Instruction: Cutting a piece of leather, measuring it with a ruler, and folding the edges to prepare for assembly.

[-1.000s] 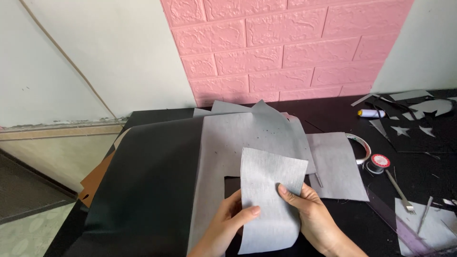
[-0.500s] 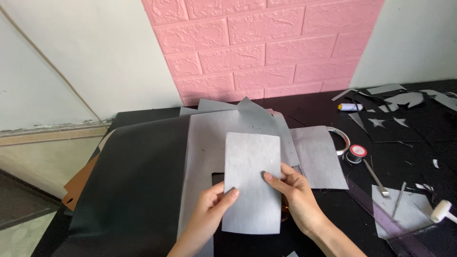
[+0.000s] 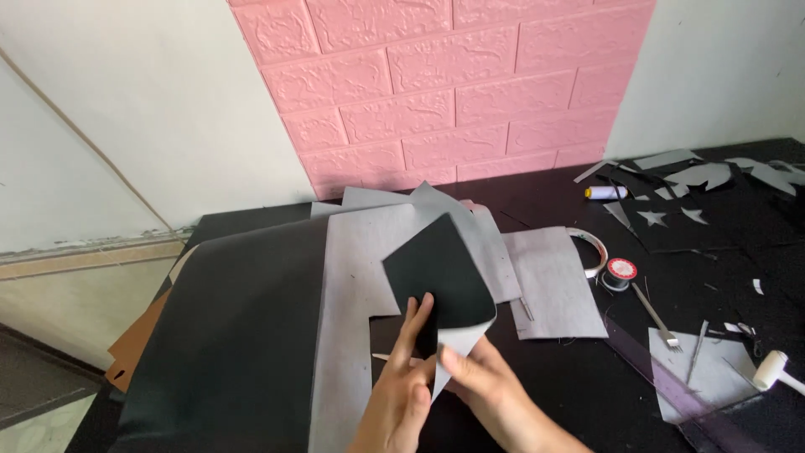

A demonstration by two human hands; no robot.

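Your left hand point(image 3: 402, 382) and right hand point(image 3: 486, 390) both pinch the small black-faced sheet point(image 3: 438, 281), grey backing curled, above the big grey sheet point(image 3: 352, 277).

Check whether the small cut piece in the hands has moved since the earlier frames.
Yes. The cut piece has been flipped from grey side up to black side up, lifted above the large grey sheet, held by both hands.

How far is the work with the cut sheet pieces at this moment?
Done: a rectangular hole is cut out of the large grey sheet, and grey star scraps lie on the black table. In hand: the left hand and right hand hold a rectangular piece, black on one side, grey on the other. Left: cannot tell.
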